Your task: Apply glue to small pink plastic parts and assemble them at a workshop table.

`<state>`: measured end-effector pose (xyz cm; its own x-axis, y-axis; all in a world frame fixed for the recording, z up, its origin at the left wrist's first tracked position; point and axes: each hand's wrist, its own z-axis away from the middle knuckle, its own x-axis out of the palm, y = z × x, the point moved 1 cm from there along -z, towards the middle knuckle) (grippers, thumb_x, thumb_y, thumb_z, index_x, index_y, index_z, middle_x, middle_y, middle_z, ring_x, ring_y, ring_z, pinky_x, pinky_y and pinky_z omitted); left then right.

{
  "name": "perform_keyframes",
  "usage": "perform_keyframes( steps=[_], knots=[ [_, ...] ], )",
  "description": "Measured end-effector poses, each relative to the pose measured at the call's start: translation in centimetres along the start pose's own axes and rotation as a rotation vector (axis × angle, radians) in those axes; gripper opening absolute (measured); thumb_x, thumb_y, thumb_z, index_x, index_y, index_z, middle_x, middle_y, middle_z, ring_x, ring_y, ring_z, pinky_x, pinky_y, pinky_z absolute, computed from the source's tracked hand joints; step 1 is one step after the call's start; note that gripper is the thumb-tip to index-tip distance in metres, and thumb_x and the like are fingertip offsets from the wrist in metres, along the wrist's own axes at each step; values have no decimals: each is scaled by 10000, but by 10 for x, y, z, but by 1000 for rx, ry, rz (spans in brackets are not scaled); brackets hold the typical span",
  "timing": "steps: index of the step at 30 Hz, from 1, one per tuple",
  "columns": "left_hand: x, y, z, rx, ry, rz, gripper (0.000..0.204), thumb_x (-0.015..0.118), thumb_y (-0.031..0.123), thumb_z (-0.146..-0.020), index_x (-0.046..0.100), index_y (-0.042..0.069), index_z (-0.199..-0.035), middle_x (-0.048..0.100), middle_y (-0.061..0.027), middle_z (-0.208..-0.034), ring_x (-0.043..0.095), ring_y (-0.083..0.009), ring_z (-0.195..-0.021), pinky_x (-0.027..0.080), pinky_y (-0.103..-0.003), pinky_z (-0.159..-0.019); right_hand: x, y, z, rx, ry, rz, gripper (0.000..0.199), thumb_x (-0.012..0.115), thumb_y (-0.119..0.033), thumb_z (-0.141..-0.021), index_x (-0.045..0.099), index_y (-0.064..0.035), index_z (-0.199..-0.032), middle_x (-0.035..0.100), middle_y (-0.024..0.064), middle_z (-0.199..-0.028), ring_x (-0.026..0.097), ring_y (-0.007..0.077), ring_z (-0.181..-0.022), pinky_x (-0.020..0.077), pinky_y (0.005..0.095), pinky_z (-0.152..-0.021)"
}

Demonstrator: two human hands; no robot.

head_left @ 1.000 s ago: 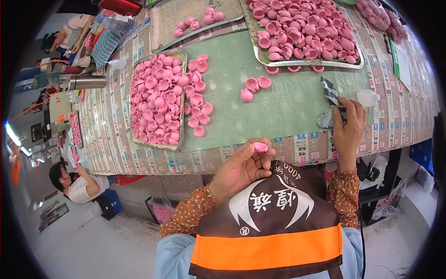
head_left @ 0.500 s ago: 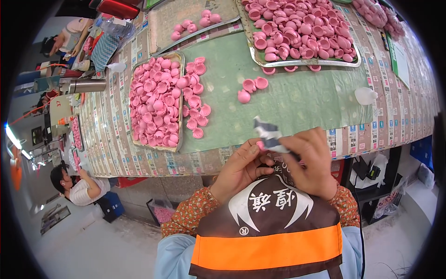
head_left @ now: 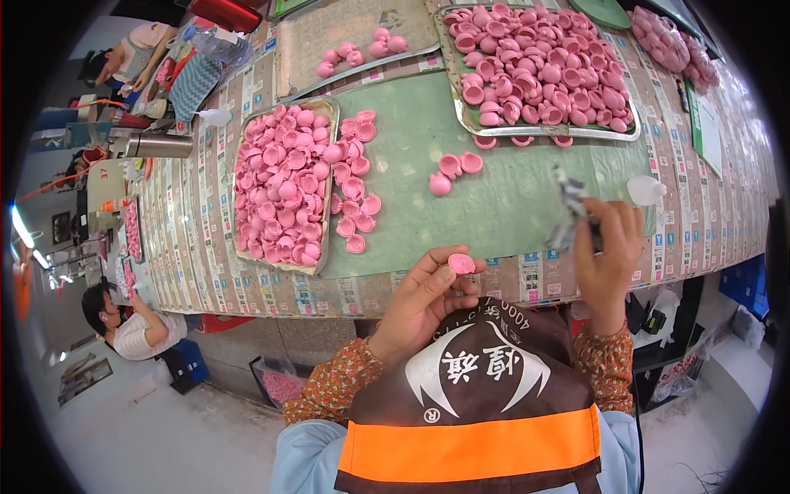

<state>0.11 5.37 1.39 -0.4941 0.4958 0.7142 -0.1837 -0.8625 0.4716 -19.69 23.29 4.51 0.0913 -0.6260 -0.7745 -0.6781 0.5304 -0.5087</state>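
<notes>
My left hand (head_left: 421,300) pinches a small round pink plastic shell (head_left: 462,263) just above the table's near edge. My right hand (head_left: 611,255), held apart to the right, has its fingers closed on a crumpled grey-and-white cloth (head_left: 566,210), which motion blurs. Three similar pink shells (head_left: 448,167) lie in a group on the green mat (head_left: 494,222) ahead of my hands. To the left, a tray (head_left: 329,218) is heaped with pink shells, and more sit loose along its right side.
A larger metal tray (head_left: 547,130) of pink shells stands at the far right. Behind the mat is a flat tray (head_left: 362,25) with several pieces. A white squeeze bottle (head_left: 646,191) lies at the right; a steel flask (head_left: 159,146) is far left. Another person (head_left: 140,325) sits at left.
My right hand has drawn away to the right with the cloth, off the pink shell. The shell now shows uncovered in my left hand, which stays nearly in place.
</notes>
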Motion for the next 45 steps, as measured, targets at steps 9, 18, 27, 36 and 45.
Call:
perform_keyframes(
  steps=[9, 18, 27, 36, 45],
  knots=[
    [-1, 13, 1, 92, 6, -14, 457, 538, 200, -1013, 403, 27, -1414, 583, -179, -1259, 621, -174, -991, 566, -331, -875, 28, -6, -27, -16, 58, 67, 249, 694, -43, -803, 660, -49, -1049, 564, 114, -956, 535, 313, -952, 435, 422, -835],
    [-7, 17, 3, 120, -17, -4, 500, 538, 245, -1017, 383, 13, -1432, 601, -165, -1236, 620, -169, -980, 561, -328, -871, 101, -30, -52, -235, -111, -145, 151, 693, -79, -794, 631, -49, -929, 547, 99, -891, 534, 314, -891, 433, 413, -762],
    [-14, 16, 2, 79, -27, 42, 526, 547, 245, -1011, 372, 25, -1455, 607, -149, -1225, 623, -172, -980, 564, -325, -866, 47, -21, -30, -205, -645, -89, 170, 576, -47, -708, 555, -32, -877, 506, 126, -824, 516, 346, -817, 405, 464, -741],
    [-5, 9, 0, 20, -55, 128, 496, 585, 140, -981, 409, 68, -1439, 572, -181, -1299, 642, -189, -1008, 573, -332, -888, 47, -20, -14, 10, -284, -78, 252, 700, -116, -787, 552, -35, -973, 561, 123, -915, 546, 337, -875, 429, 432, -762],
    [-7, -1, -1, 39, -70, 98, 456, 617, 49, -943, 437, 83, -1360, 548, -169, -1344, 653, -189, -1028, 565, -338, -910, 64, -32, 2, 36, -227, 51, 253, 708, -125, -786, 538, -28, -945, 546, 126, -888, 536, 337, -840, 428, 436, -739]
  ],
)
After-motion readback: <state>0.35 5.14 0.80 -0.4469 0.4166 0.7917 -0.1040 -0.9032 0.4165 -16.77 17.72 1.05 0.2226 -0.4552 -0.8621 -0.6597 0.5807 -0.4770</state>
